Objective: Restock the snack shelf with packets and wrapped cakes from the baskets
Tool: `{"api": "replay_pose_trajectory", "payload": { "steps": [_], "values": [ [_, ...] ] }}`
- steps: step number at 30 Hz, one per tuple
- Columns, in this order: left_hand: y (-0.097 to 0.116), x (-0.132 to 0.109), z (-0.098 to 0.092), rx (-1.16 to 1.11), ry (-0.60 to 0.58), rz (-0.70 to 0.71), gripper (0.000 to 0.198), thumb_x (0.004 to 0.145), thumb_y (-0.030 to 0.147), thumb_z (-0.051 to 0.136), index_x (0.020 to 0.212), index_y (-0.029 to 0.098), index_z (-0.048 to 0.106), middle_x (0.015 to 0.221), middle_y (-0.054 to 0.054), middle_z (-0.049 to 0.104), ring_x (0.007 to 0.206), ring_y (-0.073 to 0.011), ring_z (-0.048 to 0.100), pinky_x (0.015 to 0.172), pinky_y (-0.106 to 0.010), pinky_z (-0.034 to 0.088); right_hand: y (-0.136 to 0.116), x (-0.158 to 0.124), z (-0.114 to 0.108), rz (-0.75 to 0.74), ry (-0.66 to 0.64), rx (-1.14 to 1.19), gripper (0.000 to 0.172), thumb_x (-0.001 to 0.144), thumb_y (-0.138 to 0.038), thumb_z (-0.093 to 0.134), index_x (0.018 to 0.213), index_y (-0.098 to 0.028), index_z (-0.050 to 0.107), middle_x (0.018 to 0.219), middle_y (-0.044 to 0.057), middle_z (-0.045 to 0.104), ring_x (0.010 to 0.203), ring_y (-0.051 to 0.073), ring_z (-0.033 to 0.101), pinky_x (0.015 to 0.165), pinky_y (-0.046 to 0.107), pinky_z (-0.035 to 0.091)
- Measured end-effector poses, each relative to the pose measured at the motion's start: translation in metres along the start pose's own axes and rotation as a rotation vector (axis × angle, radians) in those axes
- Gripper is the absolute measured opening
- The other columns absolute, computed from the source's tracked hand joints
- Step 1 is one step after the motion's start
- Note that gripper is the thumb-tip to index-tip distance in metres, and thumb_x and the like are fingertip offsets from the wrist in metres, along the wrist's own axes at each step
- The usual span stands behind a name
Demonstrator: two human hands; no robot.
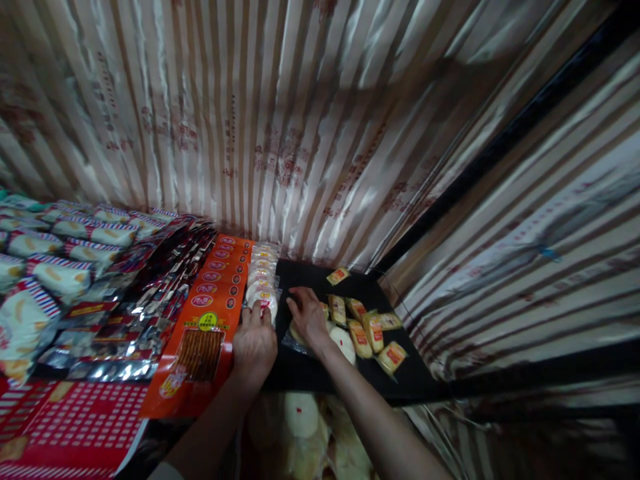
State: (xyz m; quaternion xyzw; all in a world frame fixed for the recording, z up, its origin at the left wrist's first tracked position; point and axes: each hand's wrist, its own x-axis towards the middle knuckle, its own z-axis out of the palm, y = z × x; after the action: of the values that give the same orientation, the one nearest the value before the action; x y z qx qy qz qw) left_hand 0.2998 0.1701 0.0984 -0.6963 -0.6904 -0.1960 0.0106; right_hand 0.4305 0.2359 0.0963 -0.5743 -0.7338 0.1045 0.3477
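Forearms (367,408); left hand (254,345) extended on white packets (263,275); right hand (309,315) half-curled, right of them; grips unclear.

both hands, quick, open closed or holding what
Left hand: fingers on the row of white packets; whether gripping cannot be told.
Right hand: fingers bent over the black shelf; any hold cannot be told.

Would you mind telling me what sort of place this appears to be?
Probably a snack stall: overlapping orange packets form a row, pale snack bags crowd the far left, and small yellow packs lie on a black surface.
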Motion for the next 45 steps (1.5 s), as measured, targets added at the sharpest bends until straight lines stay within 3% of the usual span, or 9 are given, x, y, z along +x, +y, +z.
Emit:
{"api": "replay_pose_trajectory", "payload": {
  "steps": [4,9,13,21,31,36,42,45],
  "values": [
    [0.009,-0.007,0.001,-0.066,0.043,0.049,0.036,0.083,0.02,0.046,0.116,0.011,0.057,0.124,-0.015,0.053,0.111,-0.0285,0.049,0.083,-0.037,0.05,0.017,-0.028,-0.036,-0.077,-0.045,-0.161,0.025,0.085,-0.027,0.048,0.101,-0.016,0.064,0.105,0.012,0.062,0.102,0.024,0.054,0.092,0.042,0.044],
    [0.025,-0.025,0.011,-0.194,0.031,0.162,0.036,0.085,0.022,0.045,0.118,0.012,0.055,0.127,-0.015,0.052,0.115,-0.0265,0.048,0.089,-0.035,0.048,0.024,-0.056,-0.064,-0.237,-0.23,-0.256,0.042,0.083,-0.039,0.055,0.118,-0.017,0.058,0.121,0.012,0.058,0.121,0.028,0.044,0.099,0.046,0.039],
    [0.032,-0.034,0.022,-0.207,-0.021,0.229,0.043,0.08,0.019,0.054,0.122,0.012,0.051,0.127,-0.016,0.052,0.115,-0.0265,0.049,0.093,-0.037,0.047,0.024,-0.071,-0.069,-0.289,-0.301,-0.31,0.049,0.082,-0.04,0.058,0.126,-0.02,0.051,0.131,0.013,0.051,0.128,0.03,0.036,0.101,0.05,0.037],
    [0.035,-0.034,0.024,-0.214,-0.1,0.278,0.049,0.077,0.021,0.059,0.125,0.016,0.048,0.127,-0.014,0.05,0.11,-0.0252,0.052,0.089,-0.036,0.048,0.024,-0.078,-0.068,-0.319,-0.303,-0.201,0.047,0.084,-0.038,0.055,0.128,-0.021,0.049,0.129,0.012,0.054,0.125,0.027,0.043,0.104,0.051,0.033],
    [0.037,-0.028,0.016,-0.204,-0.072,0.288,0.033,0.087,0.017,0.044,0.117,0.018,0.055,0.115,-0.01,0.058,0.098,-0.0217,0.056,0.083,-0.035,0.049,0.038,-0.074,-0.069,-0.119,-0.149,-0.006,0.037,0.092,-0.035,0.038,0.12,-0.02,0.056,0.121,0.011,0.06,0.119,0.022,0.05,0.102,0.045,0.04],
    [0.028,-0.026,0.013,-0.337,-0.038,0.179,0.032,0.09,0.022,0.04,0.118,0.02,0.057,0.115,-0.008,0.06,0.104,-0.0202,0.056,0.089,-0.033,0.048,0.039,-0.069,-0.07,-0.029,-0.079,0.006,0.04,0.093,-0.039,0.035,0.123,-0.019,0.052,0.126,0.011,0.056,0.122,0.022,0.047,0.104,0.046,0.038],
    [0.02,-0.022,0.018,-0.821,-0.025,-0.027,0.034,0.091,0.025,0.033,0.113,0.018,0.058,0.11,-0.006,0.063,0.105,-0.0159,0.057,0.093,-0.031,0.045,0.045,-0.072,-0.057,-0.162,-0.112,-0.05,0.039,0.091,-0.035,0.039,0.122,-0.018,0.054,0.125,0.012,0.057,0.122,0.023,0.047,0.104,0.048,0.037],
    [0.017,-0.022,0.026,-1.037,-0.031,-0.228,0.033,0.089,0.03,0.037,0.104,0.016,0.062,0.099,-0.007,0.067,0.092,-0.0171,0.061,0.079,-0.03,0.05,0.045,-0.074,-0.053,-0.152,-0.047,-0.056,0.041,0.089,-0.035,0.042,0.125,-0.018,0.051,0.127,0.013,0.055,0.123,0.025,0.046,0.103,0.05,0.037]
  ]
}}
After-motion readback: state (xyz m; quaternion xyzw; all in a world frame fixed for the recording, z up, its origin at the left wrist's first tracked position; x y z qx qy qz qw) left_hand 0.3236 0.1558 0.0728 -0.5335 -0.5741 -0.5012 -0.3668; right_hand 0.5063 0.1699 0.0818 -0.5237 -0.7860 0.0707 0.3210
